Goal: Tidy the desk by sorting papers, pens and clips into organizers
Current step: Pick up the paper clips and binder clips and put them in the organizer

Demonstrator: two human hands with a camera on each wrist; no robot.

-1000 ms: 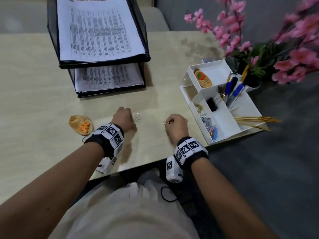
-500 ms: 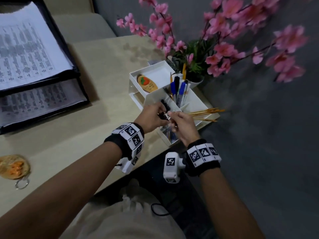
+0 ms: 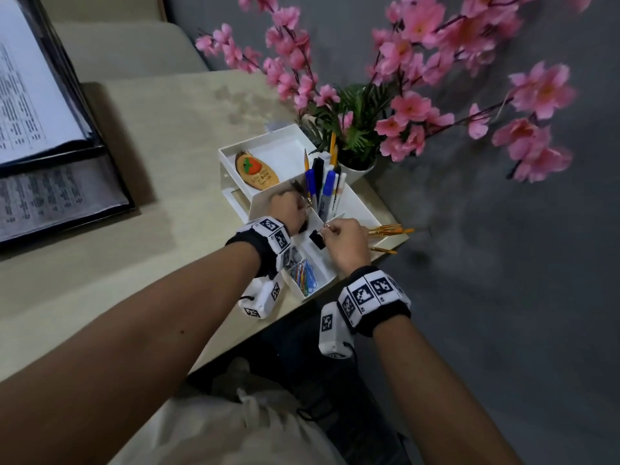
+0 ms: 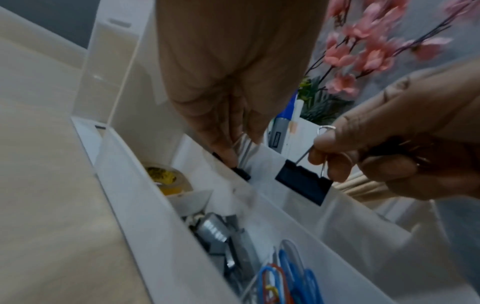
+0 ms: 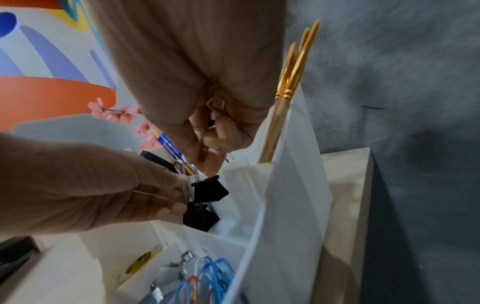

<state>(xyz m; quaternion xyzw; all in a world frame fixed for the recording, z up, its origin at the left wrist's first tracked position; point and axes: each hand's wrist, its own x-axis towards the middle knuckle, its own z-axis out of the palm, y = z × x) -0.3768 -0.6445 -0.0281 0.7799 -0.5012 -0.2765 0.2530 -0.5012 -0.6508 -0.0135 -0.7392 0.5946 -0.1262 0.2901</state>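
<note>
Having left the bare tabletop [image 3: 188,135] for the white organizer [image 3: 360,209], both hands now hovering over its middle compartment, each carrying a binder clip. Pinching with the right hand [image 3: 345,241]: thumb and forefinger pressed together on the wire handles of a black binder clip [image 4: 303,185], body dangling just above the organizer's floor. Pinching likewise with the left hand [image 3: 285,213], fingertips closed on the wire loops of a second black clip [image 4: 240,172], lower and close against the organizer's inner wall. Judging the handling: light, rigid steel bodies, smooth and a little slippery; springy wire handles pivoting freely, so swinging likely. Best holding at the wire loops, as now, then simply releasing. Lying nearer the organizer's front end: coloured paper clips [image 3: 303,275].
</note>
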